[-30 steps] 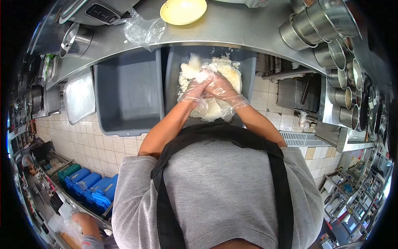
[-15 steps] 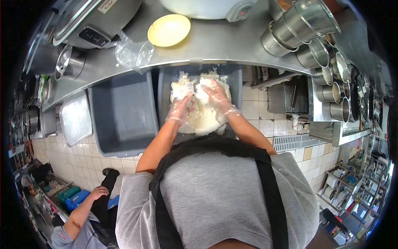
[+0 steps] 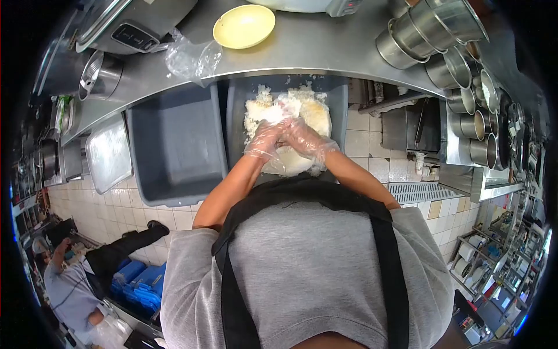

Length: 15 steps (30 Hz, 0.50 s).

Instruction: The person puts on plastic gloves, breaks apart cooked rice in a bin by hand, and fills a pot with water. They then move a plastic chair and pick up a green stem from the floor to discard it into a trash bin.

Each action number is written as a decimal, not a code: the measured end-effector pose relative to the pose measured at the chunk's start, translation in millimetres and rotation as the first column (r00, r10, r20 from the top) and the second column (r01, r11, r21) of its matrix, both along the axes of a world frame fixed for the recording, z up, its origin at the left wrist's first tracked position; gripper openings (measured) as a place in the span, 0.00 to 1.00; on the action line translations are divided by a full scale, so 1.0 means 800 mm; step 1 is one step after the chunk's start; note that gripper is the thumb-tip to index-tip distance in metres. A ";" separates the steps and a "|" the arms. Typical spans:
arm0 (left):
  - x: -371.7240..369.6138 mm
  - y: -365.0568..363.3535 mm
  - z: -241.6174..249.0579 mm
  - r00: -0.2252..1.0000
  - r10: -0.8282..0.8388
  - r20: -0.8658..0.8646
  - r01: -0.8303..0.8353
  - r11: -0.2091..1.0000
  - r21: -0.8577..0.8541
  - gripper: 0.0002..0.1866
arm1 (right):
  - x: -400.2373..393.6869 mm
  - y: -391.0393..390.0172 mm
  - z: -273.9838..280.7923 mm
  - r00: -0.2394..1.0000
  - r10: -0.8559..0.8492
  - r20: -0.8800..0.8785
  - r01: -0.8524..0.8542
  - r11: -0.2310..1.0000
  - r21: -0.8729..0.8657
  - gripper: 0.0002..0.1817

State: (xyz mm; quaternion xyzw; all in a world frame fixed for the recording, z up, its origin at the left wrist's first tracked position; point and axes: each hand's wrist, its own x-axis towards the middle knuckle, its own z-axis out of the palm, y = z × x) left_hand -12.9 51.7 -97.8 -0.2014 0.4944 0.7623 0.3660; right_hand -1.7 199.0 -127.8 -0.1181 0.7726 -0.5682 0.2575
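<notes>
White cooked rice (image 3: 317, 119) lies in clumps and loose grains inside a grey plastic tub (image 3: 343, 104) in front of me. Clear plastic gloves cover both of my hands. My left hand (image 3: 267, 139) and my right hand (image 3: 303, 136) are close together over the middle of the rice, their fingers curled against a white clump between them. The fingertips are partly sunk in the rice or hidden by it. A rounded, smooth mass of rice shows below my wrists, on the side of the tub nearest me.
Left of the rice stands a second grey tub (image 3: 180, 148). On the steel counter (image 3: 325, 55) are a yellow bowl (image 3: 244, 27), a crumpled plastic bag (image 3: 192, 58), cookers and stacked metal pots (image 3: 415, 38). A co-worker (image 3: 75, 279) is at the lower left.
My hands have come together from apart, with the right one moving left and toward me. The view has shifted slightly. The co-worker at the lower left has changed posture.
</notes>
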 end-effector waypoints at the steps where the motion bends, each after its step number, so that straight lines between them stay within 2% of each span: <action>1: 0.001 0.001 0.009 0.995 -0.029 -0.096 0.027 0.999 -0.029 0.22 | 0.002 0.000 0.002 0.999 0.028 -0.025 -0.028 0.999 -0.032 0.30; 2: 0.002 0.000 0.013 0.980 -0.062 -0.190 0.052 0.997 -0.061 0.21 | 0.003 0.001 0.004 0.997 0.054 -0.050 -0.058 0.996 -0.063 0.30; 4: 0.001 -0.004 0.013 0.978 -0.069 -0.197 0.051 0.994 -0.098 0.20 | 0.003 0.000 0.095 0.969 -0.130 -0.212 0.172 0.966 0.194 0.31; 5: 0.001 -0.004 0.019 0.973 -0.079 -0.217 0.041 0.984 -0.173 0.18 | 0.000 0.003 0.062 0.929 -0.096 -0.357 0.181 0.960 0.213 0.32; 6: 0.001 -0.004 0.023 0.967 -0.092 -0.237 0.031 0.968 -0.247 0.17 | -0.001 0.004 0.058 0.930 -0.093 -0.356 0.177 0.961 0.212 0.32; 8: -0.001 -0.014 0.026 0.976 -0.112 -0.189 0.049 0.949 -0.312 0.15 | 0.000 0.006 0.049 0.971 -0.224 -0.082 0.238 0.937 0.256 0.23; 9: -0.003 -0.019 0.026 0.981 -0.131 -0.142 0.069 0.925 -0.374 0.14 | 0.000 0.012 0.011 0.956 -0.228 -0.183 0.263 0.943 0.203 0.21; 10: -0.003 -0.025 0.013 0.982 -0.128 -0.139 0.068 0.925 -0.373 0.14 | -0.005 0.015 -0.015 0.957 -0.226 -0.180 0.261 0.944 0.204 0.21; 11: -0.002 -0.027 0.015 0.982 -0.032 -0.186 -0.031 0.944 -0.327 0.13 | -0.011 0.010 -0.010 0.922 -0.322 -0.216 0.350 0.931 0.105 0.19; 12: 0.000 -0.026 0.017 0.990 0.034 -0.136 -0.075 0.947 -0.312 0.15 | -0.013 0.007 -0.005 0.875 -0.419 -0.242 0.432 0.902 0.003 0.16; 13: 0.001 -0.025 0.020 0.991 0.102 -0.087 -0.124 0.946 -0.300 0.17 | -0.017 0.018 0.003 0.881 -0.455 0.130 0.449 0.891 0.069 0.20; 14: 0.002 -0.025 0.010 0.991 0.104 -0.084 -0.125 0.946 -0.299 0.17 | -0.011 0.015 0.017 0.882 -0.453 0.132 0.447 0.891 0.071 0.20; 15: 0.002 -0.025 -0.004 0.990 0.137 -0.013 -0.137 0.967 -0.215 0.22 | -0.004 0.009 0.027 0.825 -0.475 0.306 0.544 0.813 -0.207 0.23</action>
